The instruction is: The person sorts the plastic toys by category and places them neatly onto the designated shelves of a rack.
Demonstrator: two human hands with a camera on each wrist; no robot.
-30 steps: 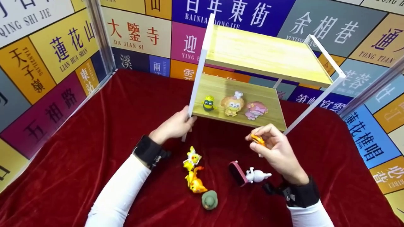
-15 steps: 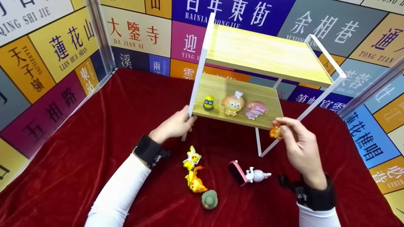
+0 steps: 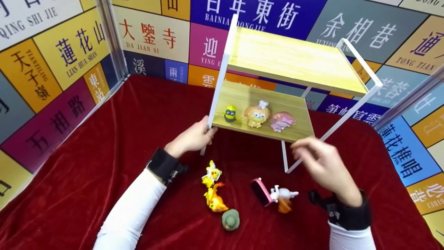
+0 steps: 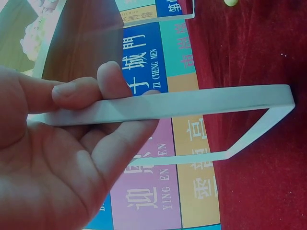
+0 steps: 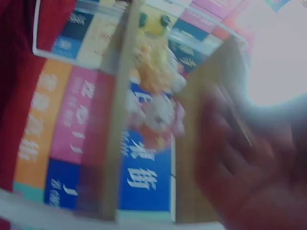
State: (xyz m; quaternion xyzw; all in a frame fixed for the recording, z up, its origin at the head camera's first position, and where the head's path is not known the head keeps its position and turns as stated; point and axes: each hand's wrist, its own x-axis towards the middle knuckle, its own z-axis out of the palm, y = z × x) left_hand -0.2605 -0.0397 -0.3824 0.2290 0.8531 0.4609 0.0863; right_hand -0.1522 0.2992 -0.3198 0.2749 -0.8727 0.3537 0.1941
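My left hand (image 3: 190, 138) grips the front left white leg (image 4: 216, 100) of a two-tier shelf rack (image 3: 295, 57), thumb and fingers round the metal. Beside the rack's lower right corner my right hand (image 3: 321, 161) is raised, fingers loosely bent, nothing visible in it; the right wrist view is blurred. A blurred orange-brown figurine (image 3: 285, 205) shows below that hand, against a whitish figurine (image 3: 284, 193) attached to a pink-rimmed board (image 3: 262, 192). On the lower shelf are a Minion figurine (image 3: 230, 113), a figurine with a chef's hat (image 3: 257, 116) and a pink-hooded figurine (image 3: 282, 121).
On the red cloth (image 3: 156, 215), a yellow figurine (image 3: 211, 174), an orange-yellow figurine (image 3: 215, 200) and a green-hatted duck (image 3: 230, 219) lie in a row between the forearms. Sign-covered panels (image 3: 149, 34) stand behind and at both sides.
My right hand moved right to the shelf's corner with the orange figurine, which has since left the fingers and is now down by the whitish figurine. The left hand keeps its grip.
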